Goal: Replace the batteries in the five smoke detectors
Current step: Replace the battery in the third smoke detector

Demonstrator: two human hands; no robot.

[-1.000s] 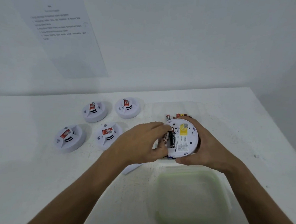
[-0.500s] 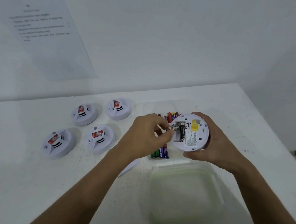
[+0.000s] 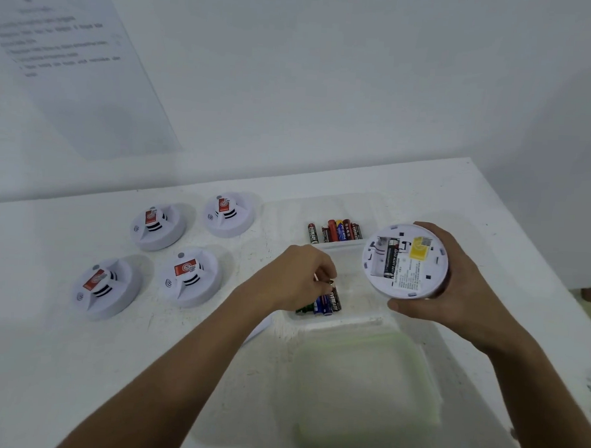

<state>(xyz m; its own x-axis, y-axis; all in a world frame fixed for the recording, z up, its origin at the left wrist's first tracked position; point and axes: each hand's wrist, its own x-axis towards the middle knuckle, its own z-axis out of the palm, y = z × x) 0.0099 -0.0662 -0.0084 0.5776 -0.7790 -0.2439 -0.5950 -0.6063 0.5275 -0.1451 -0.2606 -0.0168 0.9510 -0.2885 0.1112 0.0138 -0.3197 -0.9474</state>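
You are gripping an upturned smoke detector [image 3: 407, 260] in your right hand [image 3: 454, 294], at 3 o'clock above the table [image 3: 57, 365].
Its open bay is showing one black battery [image 3: 390, 258] beside an empty slot; your left hand [image 3: 296, 278] is pinching a battery [image 3: 332, 283] over the tray [image 3: 357, 321].

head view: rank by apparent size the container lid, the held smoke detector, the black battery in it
1. Container lid, largest, though it lies nearest the camera.
2. Held smoke detector, in the right hand.
3. Black battery in its compartment, clearly smallest.
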